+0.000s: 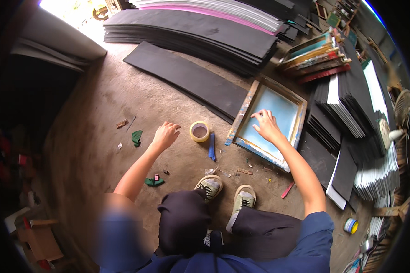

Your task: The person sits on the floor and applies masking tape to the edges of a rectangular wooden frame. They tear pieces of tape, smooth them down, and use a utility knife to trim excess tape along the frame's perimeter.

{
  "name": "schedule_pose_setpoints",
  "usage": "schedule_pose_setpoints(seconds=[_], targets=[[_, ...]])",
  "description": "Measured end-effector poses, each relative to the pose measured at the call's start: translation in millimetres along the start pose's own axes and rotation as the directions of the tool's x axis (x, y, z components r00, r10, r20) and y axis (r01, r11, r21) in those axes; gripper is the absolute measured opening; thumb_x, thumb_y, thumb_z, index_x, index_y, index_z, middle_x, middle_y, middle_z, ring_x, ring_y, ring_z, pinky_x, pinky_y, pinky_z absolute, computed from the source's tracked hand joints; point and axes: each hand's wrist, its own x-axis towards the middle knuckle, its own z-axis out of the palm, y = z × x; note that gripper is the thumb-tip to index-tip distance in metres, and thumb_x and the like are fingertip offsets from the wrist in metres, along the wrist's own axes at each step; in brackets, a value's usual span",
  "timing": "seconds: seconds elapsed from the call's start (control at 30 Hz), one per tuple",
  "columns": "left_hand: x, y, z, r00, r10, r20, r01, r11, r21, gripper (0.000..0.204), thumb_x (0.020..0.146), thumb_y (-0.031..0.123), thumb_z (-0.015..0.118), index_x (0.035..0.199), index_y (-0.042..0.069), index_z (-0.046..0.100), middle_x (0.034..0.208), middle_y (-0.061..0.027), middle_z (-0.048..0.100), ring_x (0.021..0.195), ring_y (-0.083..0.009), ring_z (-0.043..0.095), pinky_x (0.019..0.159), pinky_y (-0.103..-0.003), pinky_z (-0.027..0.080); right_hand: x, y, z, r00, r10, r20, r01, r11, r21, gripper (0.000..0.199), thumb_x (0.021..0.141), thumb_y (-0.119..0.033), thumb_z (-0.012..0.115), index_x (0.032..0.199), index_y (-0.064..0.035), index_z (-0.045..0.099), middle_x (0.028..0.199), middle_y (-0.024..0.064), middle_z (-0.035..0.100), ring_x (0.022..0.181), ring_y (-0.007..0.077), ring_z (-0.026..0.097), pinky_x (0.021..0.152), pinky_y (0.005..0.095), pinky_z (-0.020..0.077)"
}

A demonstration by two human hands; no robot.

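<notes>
My left hand point(167, 135) hovers over the floor with fingers loosely apart, holding nothing. Just to its right lies a roll of clear yellowish tape point(206, 133), with a blue strip point(212, 146) beside it. My right hand point(267, 126) is above a screen-printing frame point(244, 107), its fingers spread and curled downward. The frame has paint-stained wooden edges and pale blue mesh point(280, 104). It lies flat, its far left corner close to a long black sheet point(191, 79). Whether my right fingertips touch the mesh, I cannot tell.
Stacked black sheets point(186, 34) stand beyond; more sheets point(346, 109) and piled frames point(314, 57) are at right. Green scraps point(136, 138), a red strip point(287, 189) and a yellow-lidded can point(350, 225) lie about. A cardboard box point(41, 241) sits at near left.
</notes>
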Motion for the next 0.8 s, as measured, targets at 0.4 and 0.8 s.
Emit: schedule_pose_setpoints(seconds=[0.4, 0.8], targets=[[29, 7, 105, 0.968, 0.240, 0.077, -0.222, 0.957, -0.188, 0.054, 0.071, 0.023, 0.071, 0.120, 0.017, 0.048, 0.123, 0.0008, 0.049, 0.125, -0.0160, 0.036, 0.109, -0.050, 0.016, 140, -51, 187, 0.988, -0.136, 0.071, 0.125, 0.983, 0.133, 0.049, 0.074, 0.000, 0.058, 0.117, -0.0236, 0.057, 0.125, 0.0139, 0.039, 0.114, 0.0284, 0.041, 0.096, 0.0435, 0.0370], [44, -18, 102, 0.956, 0.280, -0.092, -0.290, 0.950, -0.115, 0.018, 0.075, 0.016, 0.066, 0.092, 0.011, 0.060, 0.090, -0.0027, 0.062, 0.100, -0.0187, 0.056, 0.104, -0.041, 0.031, 154, -35, 168, 0.950, -0.308, 0.055, 0.306, 0.951, 0.036, 0.020, 0.066, -0.017, 0.072, 0.083, -0.0114, 0.063, 0.118, 0.0028, 0.049, 0.115, 0.0234, 0.040, 0.096, 0.0443, 0.0310]])
